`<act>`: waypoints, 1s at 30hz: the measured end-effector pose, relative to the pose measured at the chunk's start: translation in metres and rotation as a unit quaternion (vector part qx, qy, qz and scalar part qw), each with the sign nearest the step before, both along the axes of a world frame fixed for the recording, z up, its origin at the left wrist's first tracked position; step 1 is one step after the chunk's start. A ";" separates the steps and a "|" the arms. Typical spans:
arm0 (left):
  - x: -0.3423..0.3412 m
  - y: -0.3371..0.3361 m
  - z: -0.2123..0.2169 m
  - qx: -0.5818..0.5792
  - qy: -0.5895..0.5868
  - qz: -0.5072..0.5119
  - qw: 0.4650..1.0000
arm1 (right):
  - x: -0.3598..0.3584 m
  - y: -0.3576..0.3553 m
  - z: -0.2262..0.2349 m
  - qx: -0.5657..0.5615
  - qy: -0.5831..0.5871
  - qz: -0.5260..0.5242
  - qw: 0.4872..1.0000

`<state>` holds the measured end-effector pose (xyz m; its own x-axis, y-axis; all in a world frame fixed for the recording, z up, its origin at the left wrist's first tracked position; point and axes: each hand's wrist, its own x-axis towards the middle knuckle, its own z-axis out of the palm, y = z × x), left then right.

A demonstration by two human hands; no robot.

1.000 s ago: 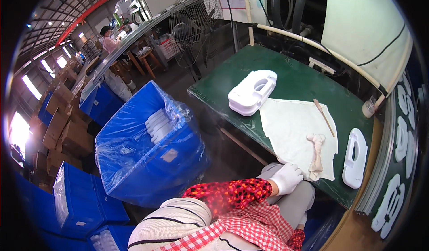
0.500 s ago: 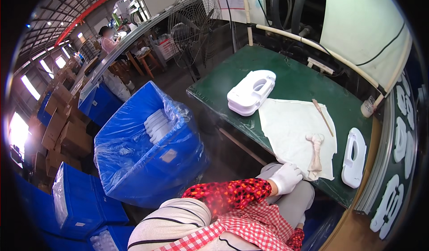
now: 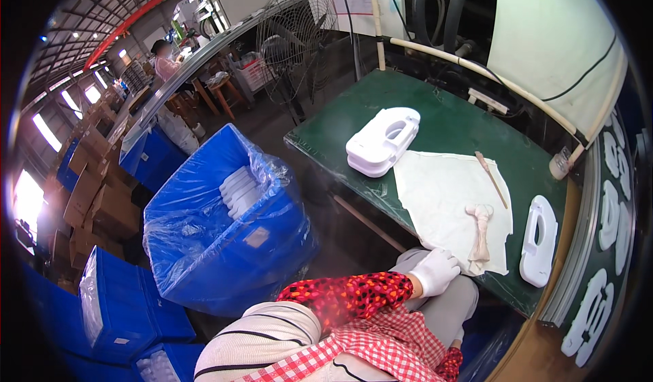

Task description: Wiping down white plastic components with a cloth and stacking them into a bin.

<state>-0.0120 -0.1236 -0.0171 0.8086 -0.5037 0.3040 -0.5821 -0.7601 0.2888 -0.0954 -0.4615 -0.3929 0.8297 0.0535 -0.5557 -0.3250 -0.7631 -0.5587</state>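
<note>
My left hand (image 3: 437, 272), in a white glove, rests on my knee beside the near edge of a white cloth (image 3: 432, 188). It holds nothing, and its fingers lie loosely over the knee. Low by my leg, part of my right hand (image 3: 460, 332) shows below the patterned sleeve; its fingers are hidden. On the cloth are a knotted, beige cloth-wrapped piece (image 3: 481, 236) and a thin wooden-handled tool (image 3: 491, 178). A stack of white plastic parts (image 3: 383, 140) with oval openings stands at the cloth's far left corner. One similar white part (image 3: 539, 240) lies to the right.
The green table (image 3: 354, 110) is in front of me. On its right, a conveyor (image 3: 615, 273) carries several flat white parts. A blue bin (image 3: 224, 246) lined with clear plastic stands at left with white parts inside. A fan (image 3: 289, 48) and a distant person (image 3: 165, 62) are behind.
The white parts on the conveyor have shifted slightly toward the near end. My left hand and the things on the table stay put.
</note>
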 end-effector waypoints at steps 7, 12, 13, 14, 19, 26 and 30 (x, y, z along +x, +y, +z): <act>0.001 -0.005 0.002 -0.026 -0.011 -0.008 1.000 | -0.001 0.009 0.032 0.026 -0.001 -0.002 1.000; 0.001 -0.006 0.000 -0.021 -0.009 -0.009 1.000 | 0.000 0.015 0.043 0.048 0.001 0.005 0.999; 0.001 -0.006 0.000 -0.022 -0.010 -0.009 1.000 | 0.001 0.016 0.044 0.053 0.001 0.006 0.999; 0.002 -0.007 0.000 -0.018 -0.011 -0.011 1.000 | 0.001 0.017 0.046 0.057 0.001 0.006 0.998; 0.001 -0.004 0.001 -0.023 -0.015 -0.003 1.000 | -0.003 0.029 0.063 0.082 0.008 0.015 0.996; 0.002 -0.006 -0.002 -0.023 -0.020 -0.008 0.999 | 0.003 0.035 0.071 0.113 0.007 0.023 0.993; 0.002 -0.005 -0.002 -0.021 -0.021 -0.009 1.000 | 0.005 0.040 0.071 0.133 0.008 0.028 0.991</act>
